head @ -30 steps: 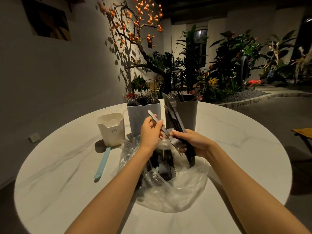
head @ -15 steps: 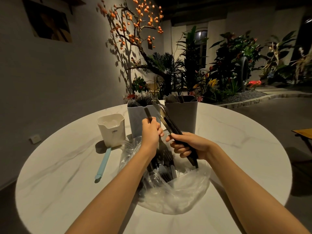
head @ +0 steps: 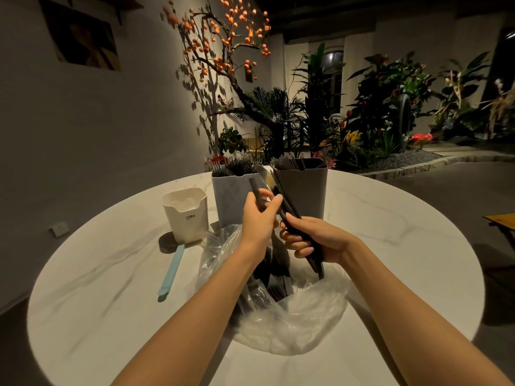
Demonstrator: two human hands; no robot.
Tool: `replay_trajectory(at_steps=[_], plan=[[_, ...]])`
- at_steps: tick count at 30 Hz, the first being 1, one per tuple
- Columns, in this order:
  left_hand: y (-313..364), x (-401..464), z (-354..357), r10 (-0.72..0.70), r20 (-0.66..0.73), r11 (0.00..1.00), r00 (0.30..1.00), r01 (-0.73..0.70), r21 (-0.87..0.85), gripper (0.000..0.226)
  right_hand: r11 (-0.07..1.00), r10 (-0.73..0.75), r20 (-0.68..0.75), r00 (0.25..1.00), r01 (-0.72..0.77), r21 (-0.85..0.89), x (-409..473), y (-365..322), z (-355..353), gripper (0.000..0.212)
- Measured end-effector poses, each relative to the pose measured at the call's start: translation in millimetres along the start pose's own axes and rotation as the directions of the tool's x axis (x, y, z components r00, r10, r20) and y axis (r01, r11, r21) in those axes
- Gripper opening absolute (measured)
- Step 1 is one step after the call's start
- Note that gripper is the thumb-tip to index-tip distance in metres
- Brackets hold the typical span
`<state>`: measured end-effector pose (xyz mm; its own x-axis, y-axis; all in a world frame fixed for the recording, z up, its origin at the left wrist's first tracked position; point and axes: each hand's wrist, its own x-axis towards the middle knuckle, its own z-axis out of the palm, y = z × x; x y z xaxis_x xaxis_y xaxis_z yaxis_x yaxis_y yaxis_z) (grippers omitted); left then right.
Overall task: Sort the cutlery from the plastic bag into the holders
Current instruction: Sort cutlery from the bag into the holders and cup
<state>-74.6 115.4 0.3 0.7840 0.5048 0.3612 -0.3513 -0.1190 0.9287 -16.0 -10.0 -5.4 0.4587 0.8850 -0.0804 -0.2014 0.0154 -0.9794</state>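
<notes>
Near the table's left edge stands a white holder, seemingly without cutlery, with a light blue utensil lying flat in front of it. Toward the far edge, a pale grey holder carries forks, tines up; a darker grey holder just beside it carries dark-handled pieces. The left hand grips one dark handle, raised between the two holders. The right hand is closed round a bundle of dark cutlery, angled up toward the darker holder. The clear plastic bag lies open at the table's middle, more cutlery remaining inside.

Risks, as judged: the bundle is held at mid-length and could fan out and spill. The hands nearly touch, so one piece may snag another. Dim light could cause missorting.
</notes>
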Motion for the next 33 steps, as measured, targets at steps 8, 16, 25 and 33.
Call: replay_trajectory(at_steps=[8,16,25,33], plan=[[1.8,-3.7,1.4,0.005,-0.018,0.998,1.0,-0.004,0.06,0.021,0.996,-0.026,0.01,1.0,0.027,-0.084,-1.9,-1.2,1.6,0.027],[3.4,-2.9,1.7,-0.021,0.015,0.993,1.0,0.019,0.119,0.02,0.981,-0.04,0.019,0.999,0.043,-0.188,1.0,0.9,0.8,0.027],[1.9,-0.7,-1.0,-0.032,-0.007,0.999,0.999,0.032,0.017,0.02,0.98,-0.119,-0.044,0.992,0.11,-0.164,-0.2,-0.6,-3.0,0.023],[0.8,3.8,-4.7,-0.13,-0.074,0.984,0.989,0.119,-0.133,0.021,0.978,-0.096,-0.11,0.989,0.073,-0.196,0.7,0.2,-4.6,0.019]])
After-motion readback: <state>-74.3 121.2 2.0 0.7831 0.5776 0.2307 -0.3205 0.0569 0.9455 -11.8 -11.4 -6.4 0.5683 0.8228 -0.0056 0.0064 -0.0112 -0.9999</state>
